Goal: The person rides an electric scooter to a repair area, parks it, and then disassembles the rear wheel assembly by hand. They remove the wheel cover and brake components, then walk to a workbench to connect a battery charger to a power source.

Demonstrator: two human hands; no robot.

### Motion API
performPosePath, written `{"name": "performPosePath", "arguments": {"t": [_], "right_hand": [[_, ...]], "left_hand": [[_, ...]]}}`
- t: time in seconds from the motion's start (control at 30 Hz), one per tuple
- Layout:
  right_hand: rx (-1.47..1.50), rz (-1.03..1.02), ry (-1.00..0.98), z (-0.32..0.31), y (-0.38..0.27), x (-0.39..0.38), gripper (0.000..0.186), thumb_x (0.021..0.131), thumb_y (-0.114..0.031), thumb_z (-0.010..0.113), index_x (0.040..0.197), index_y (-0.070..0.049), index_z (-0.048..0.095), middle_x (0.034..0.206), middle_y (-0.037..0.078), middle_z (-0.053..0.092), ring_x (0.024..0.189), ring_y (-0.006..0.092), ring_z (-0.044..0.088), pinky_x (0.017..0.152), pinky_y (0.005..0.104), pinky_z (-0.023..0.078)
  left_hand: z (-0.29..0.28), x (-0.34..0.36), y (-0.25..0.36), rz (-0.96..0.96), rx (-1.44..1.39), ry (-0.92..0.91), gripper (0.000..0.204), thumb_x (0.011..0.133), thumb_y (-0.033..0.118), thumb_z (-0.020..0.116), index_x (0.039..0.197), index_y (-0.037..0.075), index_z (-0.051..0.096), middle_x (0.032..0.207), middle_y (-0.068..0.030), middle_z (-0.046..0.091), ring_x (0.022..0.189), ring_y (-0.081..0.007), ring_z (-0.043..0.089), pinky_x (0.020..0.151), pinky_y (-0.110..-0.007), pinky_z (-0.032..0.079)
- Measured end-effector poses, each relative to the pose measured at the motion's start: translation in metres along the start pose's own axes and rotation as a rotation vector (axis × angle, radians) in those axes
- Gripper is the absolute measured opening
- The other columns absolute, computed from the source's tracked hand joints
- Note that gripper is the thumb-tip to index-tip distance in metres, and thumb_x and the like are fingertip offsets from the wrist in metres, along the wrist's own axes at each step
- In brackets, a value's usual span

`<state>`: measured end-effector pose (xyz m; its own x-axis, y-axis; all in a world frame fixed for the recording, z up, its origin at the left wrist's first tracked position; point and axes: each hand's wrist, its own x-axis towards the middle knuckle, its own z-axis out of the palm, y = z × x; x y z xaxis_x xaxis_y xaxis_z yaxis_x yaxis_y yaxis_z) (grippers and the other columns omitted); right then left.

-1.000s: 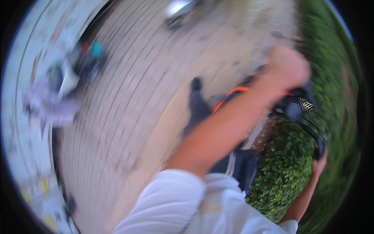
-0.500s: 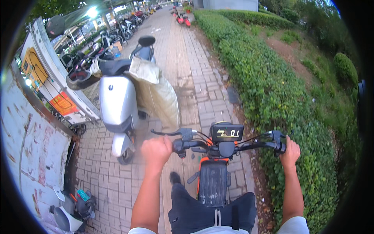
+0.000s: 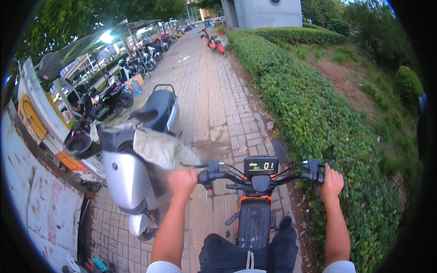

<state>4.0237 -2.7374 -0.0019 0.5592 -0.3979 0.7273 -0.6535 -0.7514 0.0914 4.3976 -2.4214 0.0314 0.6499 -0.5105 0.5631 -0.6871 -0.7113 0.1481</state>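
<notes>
brick paving (image 3: 236,113) | green hedge (image 3: 296,91), right | stained white panel (image 3: 43,204), left | lit lamp (image 3: 107,36) | grey building (image 3: 266,16), apparently

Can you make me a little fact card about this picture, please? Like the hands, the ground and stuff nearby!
Left hand: closed on the handlebar, left end
Right hand: closed on its right end
Between hands: lit rectangular display
On the left: silver motor scooter
On the right: leafy green hedge
Ground: paving bricks
Farther ahead: red scooter
</notes>
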Motion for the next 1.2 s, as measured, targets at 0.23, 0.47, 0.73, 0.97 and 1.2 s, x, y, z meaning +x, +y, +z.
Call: {"name": "performPosePath", "arguments": {"t": [0.23,0.47,0.73,0.97,1.2], "right_hand": [[0.01,-0.05,-0.427,0.182,0.017,0.218,0.078,0.052,-0.015,0.074,0.125,-0.005,0.049,0.08,0.011,0.061,0.072,0.0299,0.06,0.065,0.0405,0.047],[0.2,-0.233,-0.633,0.411,0.011,0.479,0.074,0.058,-0.021,0.07,0.128,-0.008,0.047,0.092,0.02,0.065,0.084,0.0369,0.062,0.074,0.0434,0.05],[0.287,-0.376,-0.556,0.653,-0.05,0.713,0.072,0.057,-0.02,0.07,0.125,-0.007,0.049,0.106,0.016,0.062,0.095,0.0338,0.06,0.081,0.0405,0.05],[0.228,-0.449,-0.593,0.838,-0.139,0.918,0.077,0.056,-0.019,0.07,0.128,-0.009,0.046,0.089,0.017,0.065,0.082,0.0357,0.062,0.073,0.043,0.05],[0.173,-0.435,-0.668,1.022,-0.252,1.096,0.074,0.06,-0.019,0.066,0.13,-0.012,0.043,0.082,0.018,0.065,0.079,0.0365,0.062,0.07,0.043,0.05]], "left_hand": [[0.139,0.159,-0.004,-0.197,0.079,-0.011,0.039,0.085,0.031,0.048,0.062,0.006,0.066,0.06,-0.0197,0.06,0.055,-0.0375,0.059,0.056,-0.047,0.046],[0.291,0.359,-0.026,-0.331,0.152,-0.037,0.042,0.088,0.033,0.045,0.066,0.004,0.066,0.061,-0.0212,0.06,0.057,-0.0396,0.06,0.056,-0.05,0.047],[0.443,0.595,-0.087,-0.282,0.077,0.071,0.027,0.09,0.029,0.045,0.096,0.009,0.062,0.098,-0.0097,0.062,0.097,-0.0294,0.055,0.079,-0.043,0.044],[0.566,0.788,-0.172,-0.396,-0.034,-0.168,0.032,0.094,0.03,0.04,0.101,0.01,0.064,0.101,-0.0079,0.064,0.1,-0.0281,0.057,0.084,-0.043,0.044],[0.717,1.043,-0.26,-0.02,-0.434,-0.031,0.029,0.086,0.02,0.051,0.103,-0.002,0.062,0.099,-0.0206,0.062,0.1,-0.0369,0.056,0.088,-0.043,0.042]]}}
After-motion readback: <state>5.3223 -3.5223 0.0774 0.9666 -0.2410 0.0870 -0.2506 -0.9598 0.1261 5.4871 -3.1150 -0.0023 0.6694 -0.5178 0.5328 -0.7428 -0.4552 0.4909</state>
